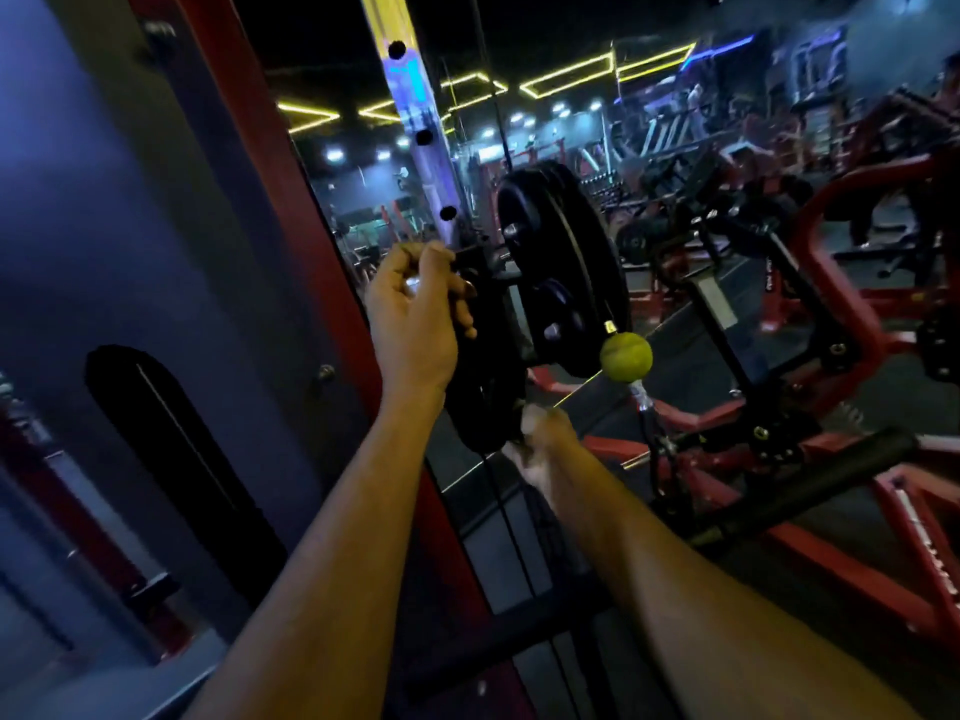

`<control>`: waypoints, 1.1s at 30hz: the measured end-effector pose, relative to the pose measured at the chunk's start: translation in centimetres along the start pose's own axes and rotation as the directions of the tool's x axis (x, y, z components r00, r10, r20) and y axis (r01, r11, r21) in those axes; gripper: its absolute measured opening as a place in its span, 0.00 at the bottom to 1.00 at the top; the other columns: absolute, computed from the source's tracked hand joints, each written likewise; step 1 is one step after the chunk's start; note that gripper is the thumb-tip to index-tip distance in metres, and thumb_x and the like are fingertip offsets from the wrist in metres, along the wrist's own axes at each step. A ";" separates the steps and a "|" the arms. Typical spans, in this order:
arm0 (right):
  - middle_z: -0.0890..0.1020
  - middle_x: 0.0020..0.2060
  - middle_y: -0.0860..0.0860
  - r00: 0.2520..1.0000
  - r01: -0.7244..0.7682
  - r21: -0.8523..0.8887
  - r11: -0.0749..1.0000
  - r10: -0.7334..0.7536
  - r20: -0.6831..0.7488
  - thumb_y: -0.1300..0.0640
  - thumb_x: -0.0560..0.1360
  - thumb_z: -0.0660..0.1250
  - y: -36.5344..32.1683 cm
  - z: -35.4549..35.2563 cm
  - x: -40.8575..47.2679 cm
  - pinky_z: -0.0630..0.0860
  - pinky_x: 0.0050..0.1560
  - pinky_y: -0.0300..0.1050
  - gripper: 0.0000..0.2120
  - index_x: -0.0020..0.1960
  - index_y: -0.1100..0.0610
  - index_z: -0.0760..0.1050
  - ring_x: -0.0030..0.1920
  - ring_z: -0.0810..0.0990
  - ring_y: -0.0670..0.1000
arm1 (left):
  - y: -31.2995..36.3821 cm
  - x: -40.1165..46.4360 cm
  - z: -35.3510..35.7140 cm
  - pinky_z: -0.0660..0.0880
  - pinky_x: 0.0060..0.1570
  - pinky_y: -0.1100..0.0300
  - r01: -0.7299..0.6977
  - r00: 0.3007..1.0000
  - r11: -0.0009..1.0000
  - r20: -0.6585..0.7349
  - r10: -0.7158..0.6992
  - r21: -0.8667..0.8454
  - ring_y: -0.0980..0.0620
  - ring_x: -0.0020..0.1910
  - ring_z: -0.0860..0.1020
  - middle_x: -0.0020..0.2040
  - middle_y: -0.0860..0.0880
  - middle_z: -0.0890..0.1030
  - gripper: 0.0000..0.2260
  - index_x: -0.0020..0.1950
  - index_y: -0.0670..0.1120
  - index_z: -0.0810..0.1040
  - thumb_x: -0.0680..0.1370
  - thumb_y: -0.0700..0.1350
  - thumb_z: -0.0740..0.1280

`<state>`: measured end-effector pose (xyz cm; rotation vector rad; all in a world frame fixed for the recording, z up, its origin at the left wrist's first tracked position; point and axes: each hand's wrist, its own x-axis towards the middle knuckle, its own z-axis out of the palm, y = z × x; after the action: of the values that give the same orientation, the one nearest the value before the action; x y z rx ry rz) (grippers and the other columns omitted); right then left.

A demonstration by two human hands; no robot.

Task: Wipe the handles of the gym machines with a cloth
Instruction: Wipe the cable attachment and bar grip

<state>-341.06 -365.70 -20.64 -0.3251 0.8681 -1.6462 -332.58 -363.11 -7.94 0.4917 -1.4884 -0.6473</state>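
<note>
Reaching up along a red upright, the left hand has its fingers curled round a dark fitting at the side of the black pulley housing, thumb on top; something pale glints in the palm, too small to name. Lower and nearer, the right hand is blurred, its fingers bunched at the bottom edge of the housing where a thin black cable hangs down; whether it grips the cable, a cloth or nothing cannot be told. No cloth can be made out with certainty. Just right of the housing stand black weight plates, tilted on a sleeve. A yellow-green ball sits on a cable just beside the plates, with a clear fitting and a strap below it. A dark padded handle lies slanted low on the right, apart from both hands, above a red frame. A pale pillar with black holes rises behind the left hand. Yellow strip lights and further red machines fill the dim background.
</note>
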 end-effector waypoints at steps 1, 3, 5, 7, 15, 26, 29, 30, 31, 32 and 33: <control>0.80 0.34 0.56 1.000 -0.028 0.031 0.999 0.028 -0.008 0.71 0.82 0.56 -0.1 0.1 0.4 0.77 0.24 0.38 0.12 0.46 0.61 0.75 0.33 0.80 0.51 | 0.1 0.1 0.0 0.70 0.24 0.60 0.003 1.000 1.000 -0.012 -0.003 0.012 0.52 0.25 0.71 0.30 0.53 0.76 0.08 0.46 0.41 0.74 0.84 0.39 0.61; 0.81 0.39 0.57 0.997 -0.072 0.082 0.994 0.070 0.024 0.70 0.83 0.55 -0.2 0.0 0.5 0.80 0.28 0.41 0.12 0.49 0.61 0.76 0.38 0.81 0.53 | 0.0 0.1 0.2 0.70 0.24 0.59 -0.005 0.999 1.000 -0.034 0.006 0.028 0.51 0.25 0.71 0.31 0.51 0.76 0.10 0.43 0.44 0.73 0.84 0.39 0.61; 0.82 0.47 0.60 0.992 -0.105 0.094 0.990 0.097 0.086 0.68 0.84 0.53 0.3 -0.6 -0.5 0.82 0.36 0.49 0.14 0.56 0.62 0.77 0.50 0.83 0.59 | -0.2 0.1 0.2 0.70 0.24 0.59 -0.029 0.999 0.999 -0.042 0.031 0.043 0.49 0.27 0.72 0.33 0.49 0.75 0.10 0.43 0.45 0.73 0.84 0.40 0.61; 0.83 0.48 0.62 0.980 -0.106 0.074 0.992 0.091 0.179 0.67 0.84 0.52 0.8 -1.8 -2.5 0.82 0.47 0.54 0.14 0.54 0.62 0.76 0.53 0.82 0.62 | -0.4 0.2 0.4 0.70 0.25 0.58 -0.048 0.998 0.998 -0.047 0.051 0.051 0.47 0.28 0.72 0.34 0.47 0.75 0.10 0.43 0.45 0.74 0.84 0.41 0.61; 0.80 0.43 0.60 0.980 -0.170 0.208 0.963 0.143 0.138 0.68 0.84 0.51 -0.8 -0.2 0.2 0.79 0.28 0.42 0.14 0.60 0.65 0.74 0.40 0.81 0.55 | -0.5 -0.1 0.5 0.69 0.25 0.58 -0.057 0.997 0.996 -0.037 0.060 0.070 0.49 0.28 0.71 0.35 0.48 0.75 0.10 0.45 0.43 0.74 0.85 0.41 0.59; 0.82 0.45 0.65 0.925 -0.333 0.278 0.901 0.254 0.283 0.67 0.82 0.51 1.9 -1.5 -2.4 0.82 0.30 0.50 0.15 0.59 0.66 0.76 0.41 0.83 0.61 | -0.5 0.2 0.8 0.69 0.23 0.59 -0.053 0.995 0.996 -0.083 0.059 0.076 0.50 0.25 0.71 0.33 0.47 0.75 0.11 0.44 0.43 0.73 0.86 0.40 0.59; 0.83 0.42 0.58 0.953 -0.271 0.426 0.863 0.178 0.245 0.64 0.85 0.50 0.3 -0.6 -0.9 0.82 0.28 0.48 0.16 0.55 0.59 0.76 0.36 0.84 0.54 | -0.6 0.2 0.7 0.68 0.23 0.59 -0.050 0.995 0.996 -0.085 0.056 0.070 0.50 0.25 0.71 0.33 0.48 0.75 0.11 0.44 0.43 0.73 0.86 0.40 0.59; 0.83 0.40 0.58 0.957 -0.259 0.462 0.849 0.160 0.242 0.62 0.86 0.49 -0.3 -0.1 -0.4 0.82 0.31 0.47 0.17 0.51 0.61 0.76 0.34 0.83 0.53 | -0.6 0.2 0.7 0.68 0.23 0.59 -0.050 0.995 0.996 -0.082 0.056 0.071 0.50 0.25 0.71 0.33 0.48 0.75 0.11 0.44 0.43 0.72 0.86 0.40 0.59; 0.81 0.38 0.58 0.959 -0.252 0.468 0.847 0.153 0.240 0.62 0.87 0.49 -0.6 0.2 -0.1 0.83 0.34 0.48 0.18 0.48 0.62 0.76 0.33 0.83 0.53 | -0.6 0.1 0.7 0.68 0.24 0.59 -0.050 0.995 0.996 -0.077 0.056 0.073 0.50 0.25 0.71 0.33 0.47 0.75 0.11 0.44 0.42 0.72 0.86 0.40 0.59; 0.81 0.38 0.58 0.958 -0.254 0.466 0.848 0.154 0.243 0.62 0.87 0.49 -0.7 0.4 -0.3 0.82 0.37 0.48 0.18 0.46 0.62 0.75 0.34 0.82 0.53 | -0.5 0.1 0.7 0.68 0.24 0.59 -0.052 0.996 0.996 -0.072 0.058 0.076 0.50 0.25 0.71 0.34 0.47 0.75 0.11 0.44 0.42 0.72 0.86 0.40 0.59; 0.82 0.37 0.58 0.955 -0.263 0.456 0.850 0.162 0.250 0.64 0.86 0.49 -0.5 0.3 -0.8 0.82 0.38 0.49 0.18 0.46 0.62 0.75 0.34 0.82 0.53 | -0.6 0.1 0.7 0.69 0.24 0.59 -0.051 0.996 0.996 -0.069 0.056 0.076 0.51 0.25 0.71 0.34 0.47 0.74 0.11 0.44 0.42 0.72 0.86 0.40 0.59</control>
<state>-341.02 -365.07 -19.95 -0.0378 0.3006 -1.5284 -333.35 -363.51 -8.22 0.5246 -1.4571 -0.5288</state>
